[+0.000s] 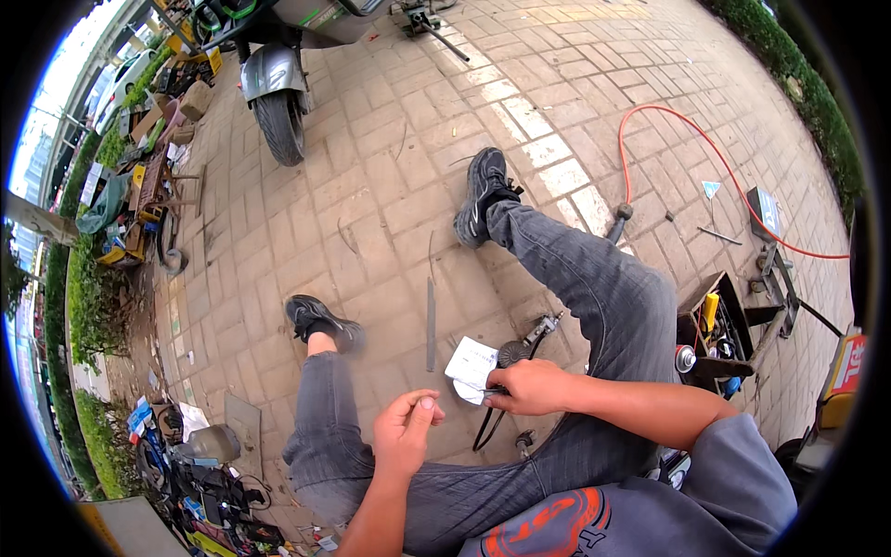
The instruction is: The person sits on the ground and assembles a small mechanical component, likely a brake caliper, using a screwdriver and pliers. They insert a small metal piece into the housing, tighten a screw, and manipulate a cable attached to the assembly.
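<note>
My right hand is closed on a white printed paper packet, held between my legs with its lower part folded or hanging down. Left of it, my left hand is raised with thumb and fingers pressed together. If anything is in that pinch, it is too small to make out. Just past the packet, a metal air tool with a round dark disc lies on the paving, partly hidden by the packet and my right hand. A black hose curves below the packet. Beyond my left hand lies a long flat metal strip.
A toolbox with a yellow-handled tool stands beside my right knee. An orange air hose loops over the paving at the right. The front wheel of a scooter stands ahead. Piles of parts line the left side.
</note>
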`<action>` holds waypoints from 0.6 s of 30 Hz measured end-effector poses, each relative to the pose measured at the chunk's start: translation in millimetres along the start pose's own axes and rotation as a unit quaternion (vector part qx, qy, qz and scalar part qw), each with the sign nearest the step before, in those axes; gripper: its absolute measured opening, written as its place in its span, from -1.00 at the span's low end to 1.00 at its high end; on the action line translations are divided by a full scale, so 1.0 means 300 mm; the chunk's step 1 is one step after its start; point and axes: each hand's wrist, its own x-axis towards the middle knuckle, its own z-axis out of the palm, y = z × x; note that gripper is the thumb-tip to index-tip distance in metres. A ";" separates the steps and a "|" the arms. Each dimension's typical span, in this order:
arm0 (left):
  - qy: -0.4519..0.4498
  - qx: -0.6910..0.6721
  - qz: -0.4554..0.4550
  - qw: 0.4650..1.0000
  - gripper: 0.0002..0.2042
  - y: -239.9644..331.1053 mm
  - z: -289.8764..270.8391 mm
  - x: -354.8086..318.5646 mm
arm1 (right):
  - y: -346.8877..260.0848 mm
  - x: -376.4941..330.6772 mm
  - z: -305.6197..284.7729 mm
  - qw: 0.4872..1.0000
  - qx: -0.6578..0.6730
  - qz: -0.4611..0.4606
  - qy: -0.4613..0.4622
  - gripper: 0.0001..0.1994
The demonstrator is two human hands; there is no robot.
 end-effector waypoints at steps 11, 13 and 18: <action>0.037 -0.033 0.008 0.999 -0.81 0.016 0.016 0.027 | 0.082 0.485 0.215 0.991 -0.114 -0.025 -0.071 -0.66; 0.035 -0.029 0.009 0.999 -0.80 -0.008 0.002 0.026 | 0.066 0.492 0.252 0.991 -0.121 -0.012 -0.047 -0.66; 0.051 0.010 -0.003 0.999 -0.79 -0.057 -0.017 0.062 | 0.101 0.457 0.255 0.995 -0.076 0.064 0.028 -0.67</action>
